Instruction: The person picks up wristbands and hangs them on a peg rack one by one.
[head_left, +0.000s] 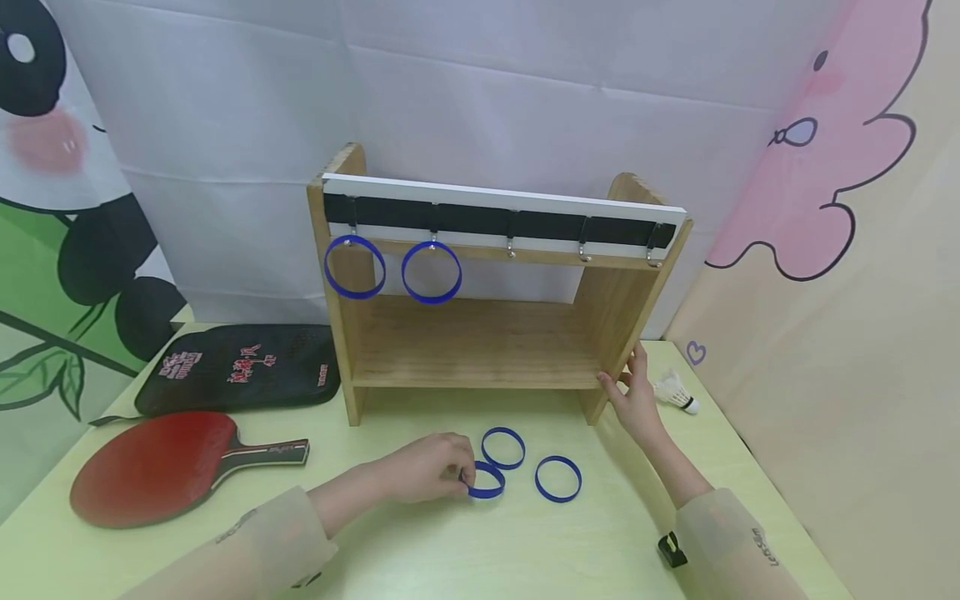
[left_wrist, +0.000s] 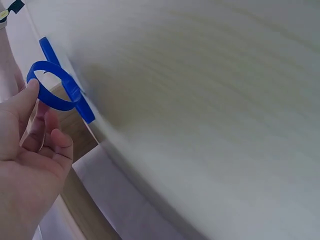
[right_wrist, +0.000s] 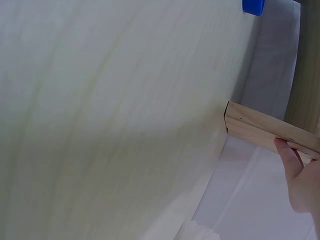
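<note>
Left hand (head_left: 422,468) pinched blue ring (head_left: 487,495)

Its fingers (head_left: 461,456) held the ring, perhaps tilted, at the desk (head_left: 585,554); a second ring (head_left: 506,467) lay at one o'clock, a third ring (head_left: 557,500) at three. Rightmost, toward two o'clock, the right hand (head_left: 636,406) gripped the wooden rack (head_left: 465,343).

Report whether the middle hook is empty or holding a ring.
Empty: the middle hook hangs bare, with no ring around it.

The head view looks forward and down from farthest back, taking in the whole wooden rack (head_left: 472,342) mid-frame. The left wrist view, close and slanted across the surface (left_wrist: 200,100), shares a blue ring (left_wrist: 52,100) at upper left with it; the right wrist view, also tilted, shares the rack's side panel (right_wrist: 270,126) at right.
</note>
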